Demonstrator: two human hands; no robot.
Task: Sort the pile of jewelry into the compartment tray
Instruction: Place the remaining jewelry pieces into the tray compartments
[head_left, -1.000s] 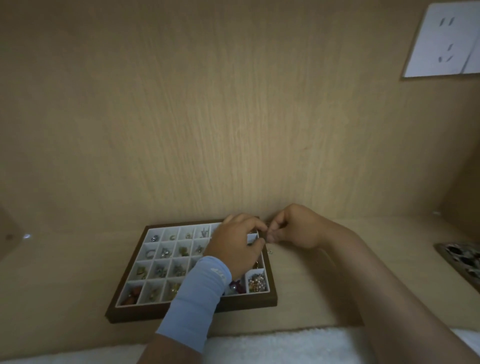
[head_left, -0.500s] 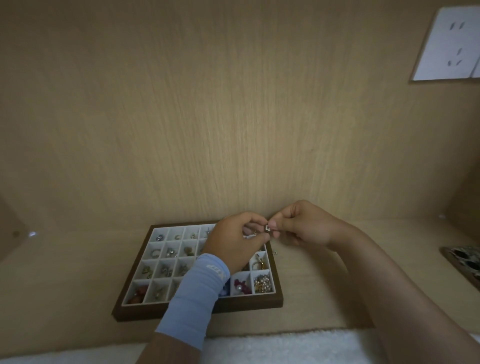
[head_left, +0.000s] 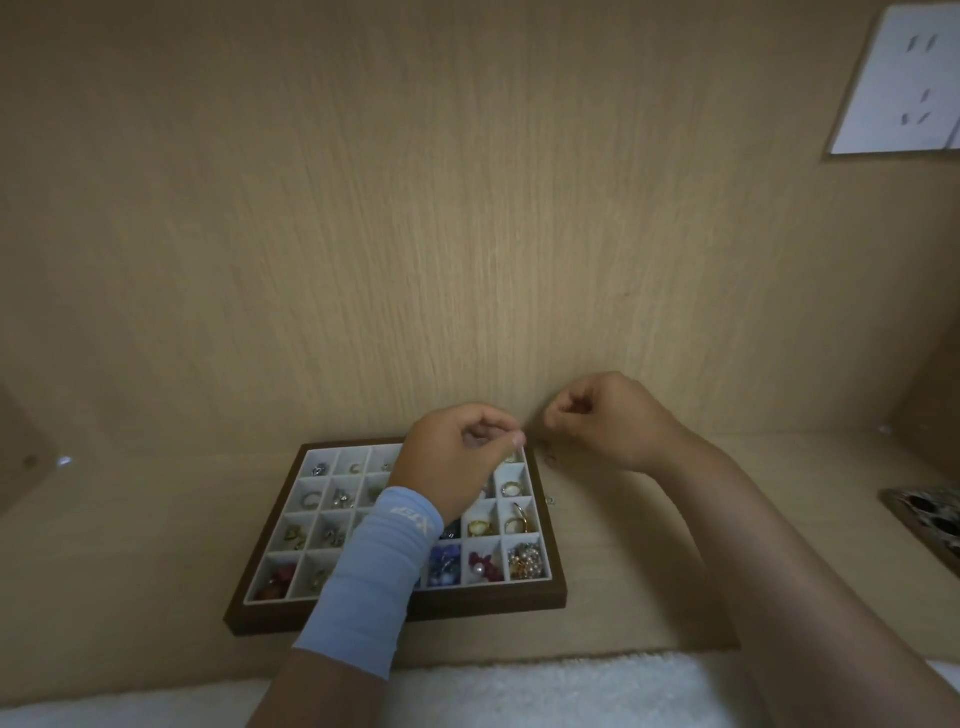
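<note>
Head view, lower centre of frame: tray (head_left: 395, 613) flat on shelf (head_left: 649, 597), dark rim, white compartments mostly filled with rings, beads and small metal items, grouped by kind. Over its upper right corner, left hand (head_left: 457, 462) raised, sleeve (head_left: 374, 577) crossing and hiding the middle columns; fingers curled, thumb and forefinger tips pressed into a pinch. Just to the right and apart from it, right hand (head_left: 608, 421) above bare shelf beyond the rim, likewise curled into a fingertip pinch. Cannot tell what either pinch contains: too small. Judged: fine pinches suited to tiny items, hands kept close over the tray to keep any drop within or beside it. Small loose pieces (head_left: 550, 500) on shelf just beside the right rim, below right hand in frame; no larger pile seen. Sorting judged well advanced. At right edge, second tray (head_left: 930, 519), partly cut off; at upper right, socket plate (head_left: 893, 88); along bottom, white towel (head_left: 519, 691).
</note>
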